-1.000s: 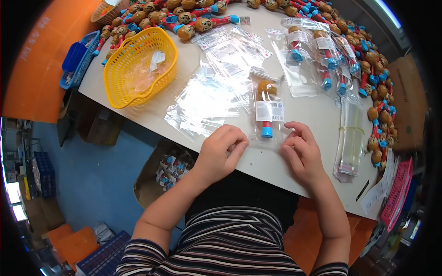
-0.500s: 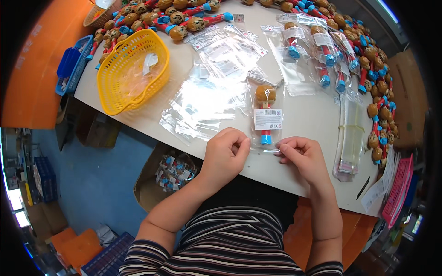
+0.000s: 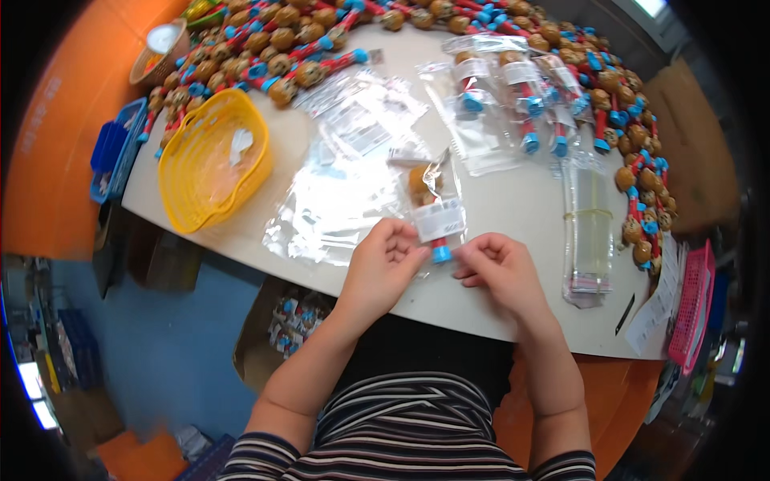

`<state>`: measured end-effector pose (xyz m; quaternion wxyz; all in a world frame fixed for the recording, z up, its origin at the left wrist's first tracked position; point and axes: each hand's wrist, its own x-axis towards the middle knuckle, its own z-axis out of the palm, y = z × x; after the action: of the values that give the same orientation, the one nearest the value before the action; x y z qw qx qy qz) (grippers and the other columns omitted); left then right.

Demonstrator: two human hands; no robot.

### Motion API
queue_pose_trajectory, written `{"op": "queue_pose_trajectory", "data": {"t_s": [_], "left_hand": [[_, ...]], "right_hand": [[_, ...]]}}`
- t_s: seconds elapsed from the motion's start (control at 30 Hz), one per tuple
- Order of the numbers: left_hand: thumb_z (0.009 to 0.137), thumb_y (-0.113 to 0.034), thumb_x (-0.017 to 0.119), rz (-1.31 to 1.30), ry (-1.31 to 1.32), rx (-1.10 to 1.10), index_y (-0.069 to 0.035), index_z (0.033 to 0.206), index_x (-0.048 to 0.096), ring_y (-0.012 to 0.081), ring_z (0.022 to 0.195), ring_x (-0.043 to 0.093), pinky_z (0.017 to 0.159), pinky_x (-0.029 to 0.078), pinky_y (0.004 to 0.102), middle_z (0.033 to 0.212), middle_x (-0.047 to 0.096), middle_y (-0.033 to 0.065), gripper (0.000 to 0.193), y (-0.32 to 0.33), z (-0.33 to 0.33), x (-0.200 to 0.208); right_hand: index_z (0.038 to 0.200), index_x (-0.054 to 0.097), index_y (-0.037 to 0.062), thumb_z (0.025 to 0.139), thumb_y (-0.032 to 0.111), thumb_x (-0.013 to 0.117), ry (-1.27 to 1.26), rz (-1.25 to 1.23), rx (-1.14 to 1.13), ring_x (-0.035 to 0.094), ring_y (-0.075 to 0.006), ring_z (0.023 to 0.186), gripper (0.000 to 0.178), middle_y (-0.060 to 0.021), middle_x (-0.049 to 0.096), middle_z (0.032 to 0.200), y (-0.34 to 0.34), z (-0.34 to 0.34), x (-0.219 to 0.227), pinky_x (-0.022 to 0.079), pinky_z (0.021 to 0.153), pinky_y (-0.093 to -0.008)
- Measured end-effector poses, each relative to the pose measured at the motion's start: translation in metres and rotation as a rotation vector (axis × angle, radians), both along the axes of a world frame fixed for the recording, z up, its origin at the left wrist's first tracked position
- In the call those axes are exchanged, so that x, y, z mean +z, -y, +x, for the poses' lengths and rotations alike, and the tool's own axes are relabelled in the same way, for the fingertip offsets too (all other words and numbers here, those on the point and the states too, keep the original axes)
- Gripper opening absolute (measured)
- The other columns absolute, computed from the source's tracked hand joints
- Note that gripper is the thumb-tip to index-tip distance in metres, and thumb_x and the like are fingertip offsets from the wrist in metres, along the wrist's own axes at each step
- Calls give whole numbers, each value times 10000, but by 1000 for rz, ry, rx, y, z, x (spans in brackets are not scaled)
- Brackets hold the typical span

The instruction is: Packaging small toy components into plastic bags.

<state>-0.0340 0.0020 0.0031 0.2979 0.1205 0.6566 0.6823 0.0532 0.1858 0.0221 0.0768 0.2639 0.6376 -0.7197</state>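
Observation:
A toy with a brown round head, red stem and blue end lies inside a clear plastic bag near the table's front edge. A white printed label crosses the toy's middle. My left hand is at the bag's lower left, fingers curled and thumb close to the blue end. On the other side, my right hand pinches thumb against fingertips at the bag's lower right edge. The thin film between my fingertips is hard to make out.
Flat clear bags spread left of the toy. A yellow basket stands farther left. Bagged toys lie at the back right. Loose toys line the table's far edge. A banded bag stack and a pink basket are right.
The whole view has shifted. The bagged toy now tilts, its head leaning left. My left hand has opened its curl somewhat beside the bag, and my right fingers have come close to the blue end.

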Motion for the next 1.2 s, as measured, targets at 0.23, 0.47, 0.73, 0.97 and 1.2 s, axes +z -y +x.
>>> {"op": "queue_pose_trajectory", "data": {"t_s": [0.23, 0.47, 0.73, 0.97, 1.2], "left_hand": [[885, 16, 639, 40, -37, 144, -8, 1082, 524, 50, 819, 552, 732, 459, 174, 929, 563, 20, 230, 15, 5, 7], [822, -36, 715, -315, -938, 247, 1, 1085, 594, 319, 1008, 636, 864, 514, 351, 1087, 644, 146, 292, 34, -7, 15], [816, -145, 728, -507, -1224, 75, -38, 1078, 651, 365, 1151, 583, 907, 507, 420, 1216, 616, 148, 293, -5, -48, -4], [801, -99, 719, -471, -1072, 164, -30, 966, 641, 325, 949, 645, 785, 538, 384, 1025, 662, 112, 195, -4, -47, -4], [818, -131, 717, -547, -1102, 177, -33, 955, 630, 339, 948, 645, 795, 538, 382, 1039, 661, 137, 190, -12, -56, -22]], "right_hand": [[908, 533, 59, 951, 118, 619, -247, 120, 69, 596, -64, 756, 113, -26, 619, 925, -17, 8, 6, 529, 660, -223], [907, 520, 80, 969, 118, 563, -701, 451, -92, 614, -73, 823, 84, -5, 591, 910, -107, -36, 99, 554, 694, -251], [1008, 610, 56, 972, 259, 596, -202, 1043, -141, 584, -74, 789, 206, -2, 625, 871, -221, -122, 70, 506, 726, -247], [976, 650, 10, 966, 228, 612, -263, 582, 103, 658, -115, 717, 222, -54, 690, 851, -65, -58, 56, 517, 659, -244], [945, 640, -42, 980, 266, 595, -30, 124, 168, 663, -134, 655, 314, -99, 678, 797, -21, -60, 23, 558, 596, -253]]}}
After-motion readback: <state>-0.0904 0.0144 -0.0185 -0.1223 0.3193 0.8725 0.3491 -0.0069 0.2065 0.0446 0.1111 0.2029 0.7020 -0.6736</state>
